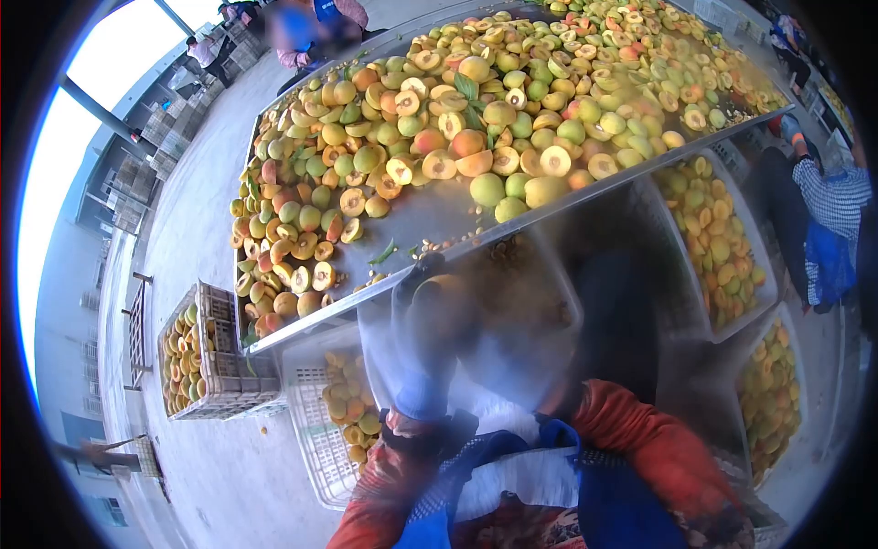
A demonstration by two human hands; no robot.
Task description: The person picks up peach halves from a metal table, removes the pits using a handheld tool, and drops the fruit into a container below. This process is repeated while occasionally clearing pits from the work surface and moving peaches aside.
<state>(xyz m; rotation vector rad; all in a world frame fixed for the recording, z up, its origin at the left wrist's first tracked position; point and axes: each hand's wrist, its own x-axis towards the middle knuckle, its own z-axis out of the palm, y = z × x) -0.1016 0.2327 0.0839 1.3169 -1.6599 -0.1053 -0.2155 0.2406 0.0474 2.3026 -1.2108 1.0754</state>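
Note:
My left hand (424, 352), in a pale bluish glove, is raised at the near edge of the metal table (412, 215). Its fingers curl around a rounded yellowish-brown shape (439, 300), too blurred to name surely. My right hand (535, 371) is lower and to the right, a pale smear whose fingers do not show. Piled on the table are apricots (487, 189), many of them halved, some with the stone showing. Loose stones (448, 243) and a green leaf (383, 253) lie along the near rim.
A crate of apricots (219, 361) stands left of the table, and a white crate (306, 403) sits below my left arm. More fruit crates (766, 274) stand at right. Co-workers sit at the far side (315, 27) and at the right (828, 210). Stacked crates (174, 128) line the background.

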